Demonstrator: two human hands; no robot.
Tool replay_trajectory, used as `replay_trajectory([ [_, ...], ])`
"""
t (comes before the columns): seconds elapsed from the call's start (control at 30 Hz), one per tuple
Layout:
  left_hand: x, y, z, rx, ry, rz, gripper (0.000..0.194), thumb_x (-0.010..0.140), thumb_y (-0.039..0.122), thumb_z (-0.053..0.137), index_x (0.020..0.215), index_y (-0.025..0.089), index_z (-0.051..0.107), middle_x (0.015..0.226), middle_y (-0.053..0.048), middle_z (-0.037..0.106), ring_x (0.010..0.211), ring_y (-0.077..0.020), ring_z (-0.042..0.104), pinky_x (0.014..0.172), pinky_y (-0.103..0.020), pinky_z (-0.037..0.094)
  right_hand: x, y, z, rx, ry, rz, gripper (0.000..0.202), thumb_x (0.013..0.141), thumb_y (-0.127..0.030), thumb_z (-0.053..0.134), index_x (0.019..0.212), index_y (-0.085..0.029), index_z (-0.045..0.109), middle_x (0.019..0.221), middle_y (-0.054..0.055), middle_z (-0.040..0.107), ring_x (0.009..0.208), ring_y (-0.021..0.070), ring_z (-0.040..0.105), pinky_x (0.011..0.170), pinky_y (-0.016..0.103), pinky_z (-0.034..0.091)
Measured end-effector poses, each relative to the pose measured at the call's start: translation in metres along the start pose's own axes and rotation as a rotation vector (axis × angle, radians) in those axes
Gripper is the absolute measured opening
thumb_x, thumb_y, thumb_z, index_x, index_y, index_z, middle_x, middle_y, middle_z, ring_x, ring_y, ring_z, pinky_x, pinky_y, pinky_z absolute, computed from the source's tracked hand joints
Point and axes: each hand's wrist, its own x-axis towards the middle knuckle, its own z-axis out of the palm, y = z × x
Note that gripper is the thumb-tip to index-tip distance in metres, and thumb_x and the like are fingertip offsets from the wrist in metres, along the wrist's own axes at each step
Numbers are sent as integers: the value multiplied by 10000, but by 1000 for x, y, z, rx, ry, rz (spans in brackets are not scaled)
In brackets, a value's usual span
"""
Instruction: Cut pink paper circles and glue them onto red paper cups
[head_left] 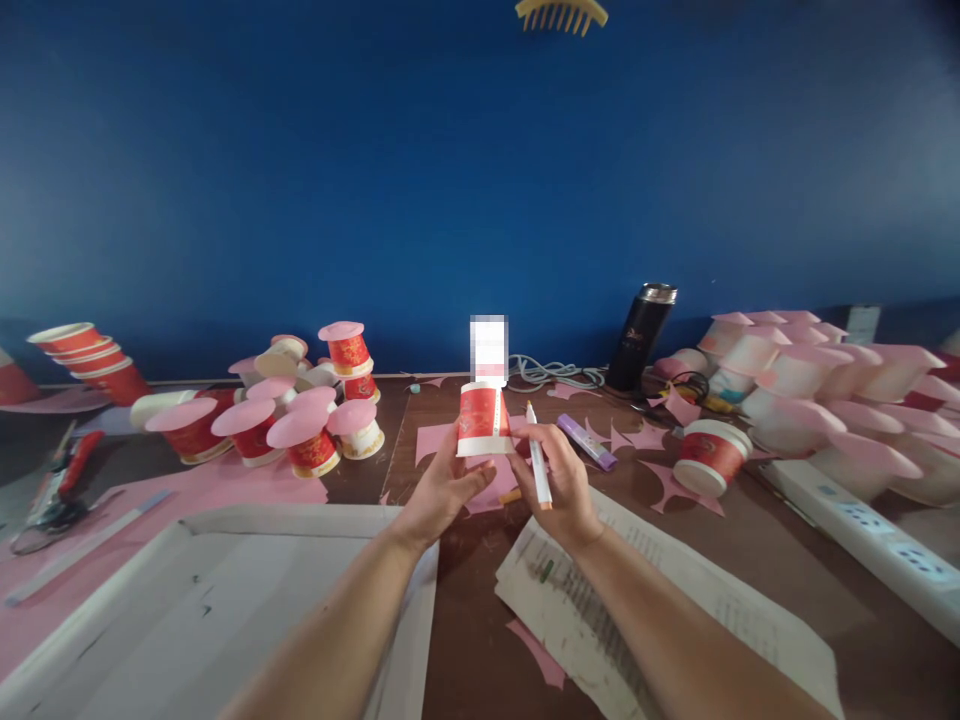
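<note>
A red paper cup (480,415) with a white rim is upside down in the middle, its rim facing down. My left hand (448,490) grips it from the lower left. In my right hand (564,485) is a white marker (538,460), its tip pointing up and orange at the lower end; the fingers of this hand are close to the cup's right side. Pink paper (435,440) lies on the table behind and below the cup. A purple glue stick (587,442) lies right of my right hand.
Cups with pink discs (300,450) stand at the left, more pink-topped cups (802,375) at the right. A black bottle (640,335) leans near the wall. A white tray (300,518), written sheets (705,590), a power strip (870,530) and a tipped red cup (711,458) surround the arms.
</note>
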Motion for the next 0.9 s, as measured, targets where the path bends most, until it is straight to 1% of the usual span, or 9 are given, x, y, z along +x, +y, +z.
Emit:
replay_trajectory([
  [0.1, 2, -3, -2, 66, 53, 16, 473, 765, 253, 679, 1209, 199, 526, 1162, -78, 618, 1100, -211, 553, 968, -338, 402, -1, 1, 1, -20, 8, -25, 167, 844, -210, 570, 1007, -226, 540, 945, 52, 614, 908, 210, 592, 806, 344, 477],
  [0.2, 4, -4, -4, 156, 145, 9, 424, 742, 276, 691, 1139, 198, 564, 1020, -61, 657, 948, -192, 604, 845, -290, 448, -1, 1, 1, -40, 14, -56, 166, 834, -181, 580, 990, -226, 542, 918, 46, 613, 883, 202, 586, 791, 331, 474],
  [0.33, 5, -10, -9, 369, 275, -8, 218, 740, 245, 647, 949, 191, 616, 818, -25, 646, 675, -131, 582, 642, -237, 443, 0, -3, 0, -60, 1, -108, 198, 823, -130, 567, 995, -228, 558, 892, 44, 612, 844, 194, 571, 767, 324, 474],
  [0.43, 7, -16, -13, 422, 356, -98, 57, 723, 202, 608, 768, 170, 600, 631, 4, 578, 543, -107, 519, 547, -222, 406, 0, -7, 1, -63, -11, -149, 225, 824, -113, 556, 1014, -230, 574, 882, 48, 615, 831, 193, 568, 757, 324, 480],
  [0.5, 9, -19, -15, 319, 366, -161, 74, 717, 222, 603, 691, 159, 574, 574, 10, 540, 509, -97, 490, 512, -213, 387, -1, -9, 1, -58, -21, -166, 248, 817, -113, 571, 1033, -236, 572, 888, 48, 620, 830, 194, 570, 750, 323, 483],
  [0.63, 11, -22, -14, -46, 343, -229, 175, 662, 257, 689, 664, 134, 563, 585, 24, 505, 510, -64, 457, 482, -180, 370, -2, -12, 2, -19, -59, -148, 314, 785, -133, 632, 1062, -250, 544, 908, 40, 617, 854, 200, 571, 775, 337, 483],
  [0.73, 11, -21, -14, -261, 305, -263, 233, 609, 215, 753, 725, 126, 571, 644, 26, 527, 509, -37, 452, 450, -147, 346, -3, -11, 3, 66, -60, -11, 428, 747, -209, 704, 1121, -249, 500, 966, 46, 600, 885, 209, 578, 807, 368, 486],
  [0.83, 9, -18, -15, -346, 241, -322, 255, 629, 184, 742, 825, 120, 593, 697, 14, 552, 500, -16, 444, 421, -119, 314, -4, -9, 5, 225, -56, 149, 585, 718, -295, 748, 1210, -259, 434, 1114, 72, 576, 1007, 233, 572, 870, 409, 480],
  [0.9, 7, -16, -14, -375, 188, -381, 275, 646, 174, 721, 888, 118, 601, 691, 15, 547, 491, -8, 433, 415, -105, 304, -4, -8, 8, 345, -61, 217, 660, 698, -338, 766, 1244, -267, 402, 1219, 90, 544, 1115, 255, 537, 928, 443, 459],
])
